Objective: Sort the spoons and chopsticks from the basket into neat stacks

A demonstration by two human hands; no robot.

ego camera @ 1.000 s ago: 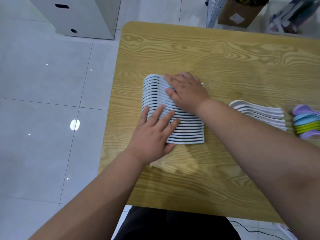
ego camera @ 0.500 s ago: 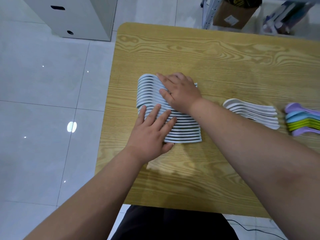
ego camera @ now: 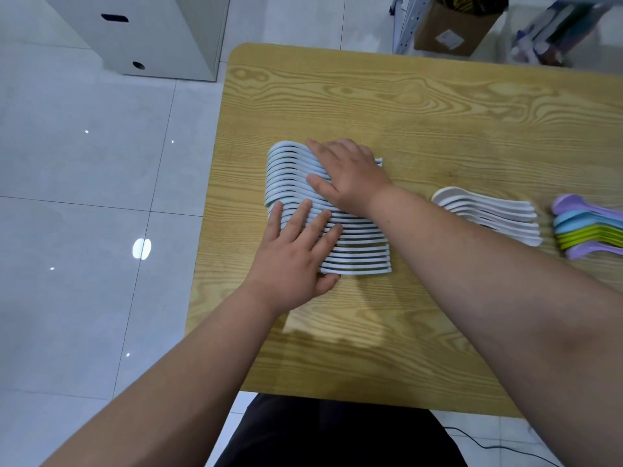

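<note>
**Two flat hands on a long row of spoons**

A big wooden table (ego camera: 438,106) fills most of the view. Its right side is cut off by the picture edge and by the person's right arm. On the floor to the far left stands a grey cabinet (ego camera: 161,32), and only its lower part shows. Past the far edge of the table sits a brown cardboard box (ego camera: 451,28), cut off at the top. The things to the right of the box are too blurry to make out.

Near the left side of the table lies a long row of pale blue spoons (ego camera: 286,173), packed close, one after another. The left hand (ego camera: 293,261) lies flat on the near part of the row, with its fingers straight and a little spread. The right hand (ego camera: 350,176) lies flat on the far part, its fingers straight and close together. The hands hide the middle of the row.

To the right is a shorter row of white spoons (ego camera: 488,214). Just past it is a small bunch of purple, blue and green spoons (ego camera: 586,230), and the picture edge cuts off their handles.
</note>
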